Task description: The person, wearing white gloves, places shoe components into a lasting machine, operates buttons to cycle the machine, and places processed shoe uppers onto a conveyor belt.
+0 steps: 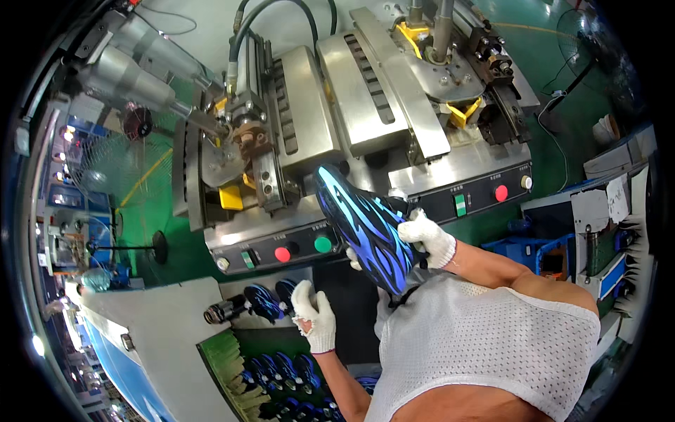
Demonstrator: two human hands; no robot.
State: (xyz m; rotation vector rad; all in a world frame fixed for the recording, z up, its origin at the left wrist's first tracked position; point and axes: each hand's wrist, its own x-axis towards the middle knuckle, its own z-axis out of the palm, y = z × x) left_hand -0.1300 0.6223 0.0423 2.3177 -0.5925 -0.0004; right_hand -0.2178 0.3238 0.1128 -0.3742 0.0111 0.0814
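Note:
A black sneaker (365, 228) with a blue and purple flame pattern is held up at the front of the metal press machine, its toe pointing to the far left. My right hand (430, 240), in a white knitted glove, is closed on its right side near the heel. White patches show at the sneaker's edges; I cannot make out what they are. My left hand (314, 318), gloved too, is lower left with thumb and fingers apart and nothing in it. Just left of it lie two similar blue-black shoes (264, 302), partly hidden by the glove.
The press (365, 105) has two stations and front panels with red buttons (282, 254) and a green button (323, 245). Below left, several more shoes (285, 369) sit beside a green bristled edge (228, 373). Blue crates (520, 253) stand right; fans (133, 126) stand behind.

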